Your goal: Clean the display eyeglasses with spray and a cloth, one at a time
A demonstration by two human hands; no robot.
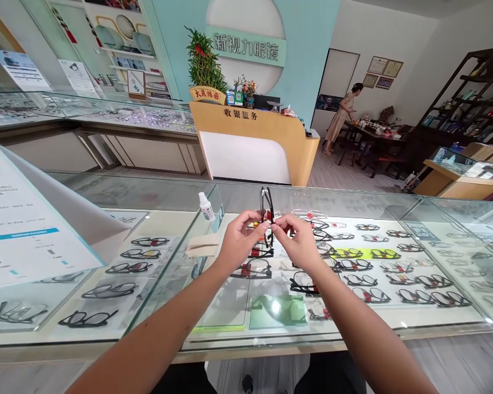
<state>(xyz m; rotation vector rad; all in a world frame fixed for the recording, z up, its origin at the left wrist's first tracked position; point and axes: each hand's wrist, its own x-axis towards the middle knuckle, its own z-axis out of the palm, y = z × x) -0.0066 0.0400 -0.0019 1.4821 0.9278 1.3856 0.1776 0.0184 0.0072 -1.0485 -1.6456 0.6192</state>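
Above the glass display counter, a pair of dark-framed eyeglasses (267, 202) is held up on end between my two hands. My left hand (243, 234) pinches the glasses from the left with thumb and fingers. From the right, the thumb and fingers of my right hand (296, 236) close on the same pair. A red patch shows on the glasses near my fingertips. To the left of my left hand, a small white bottle (206, 206) stands on the glass, and a folded beige cloth (202, 245) lies in front of it.
Rows of eyeglasses (355, 265) lie inside the glass counter (213, 350). A large printed sign (28, 219) stands at the left. Behind is a wooden cashier desk (246, 123) with plants. A person (342, 117) stands by a dark table at the back right.
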